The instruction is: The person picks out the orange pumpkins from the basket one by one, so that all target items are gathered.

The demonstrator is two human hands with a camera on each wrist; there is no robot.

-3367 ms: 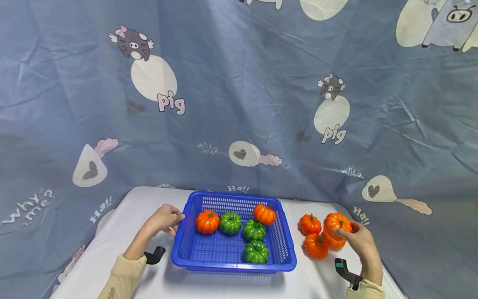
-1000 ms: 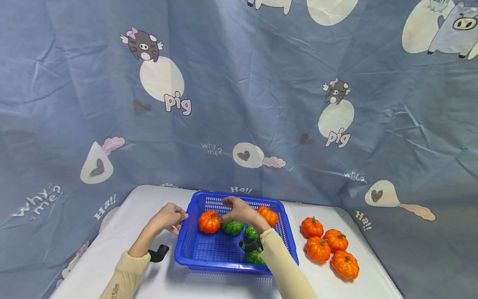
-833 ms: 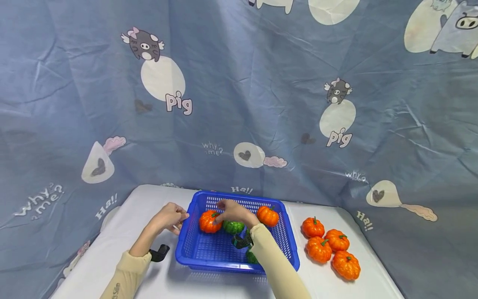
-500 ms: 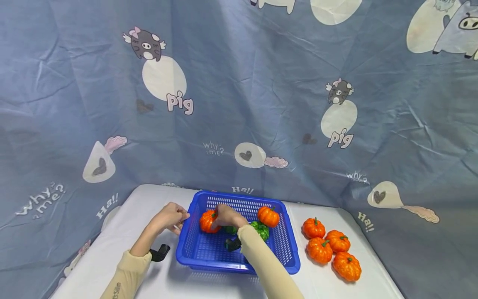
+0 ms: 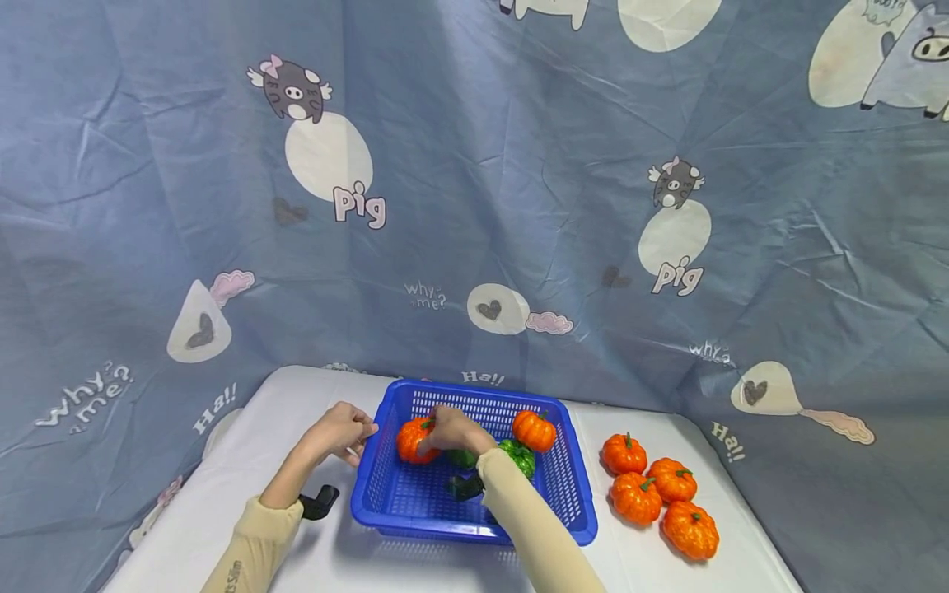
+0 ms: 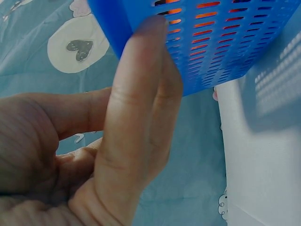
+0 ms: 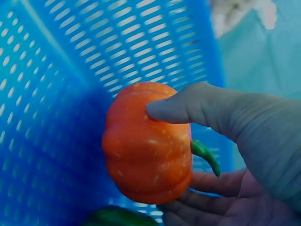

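Observation:
Inside the blue plastic basket (image 5: pixel 474 389), my right hand (image 5: pixel 449 428) grips an orange pumpkin (image 5: pixel 412 445) at the left back. In the right wrist view the thumb lies across the pumpkin (image 7: pixel 146 146), its green stem toward the palm and the other fingers on the far side. My left hand (image 5: pixel 338 430) is at the basket's left side. The left wrist view shows a nearly straight finger (image 6: pixel 134 89) against the perforated basket wall (image 6: pixel 221 47). Green pumpkins (image 5: pixel 521 458) sit in the basket, partly hidden by the right arm, and another orange pumpkin (image 5: pixel 534 431) stands at the right back.
Several orange pumpkins (image 5: pixel 636 497) form a cluster on the white table (image 5: pixel 415 568), right of the basket. A blue cartoon-printed cloth (image 5: pixel 519 206) hangs behind the table. Each wrist wears a black mount (image 5: pixel 320 502).
My right hand has left a pumpkin with the cluster on the right, moved left into the basket, and lowered onto the orange pumpkin there, gripping it. The left hand has stayed at the basket's side.

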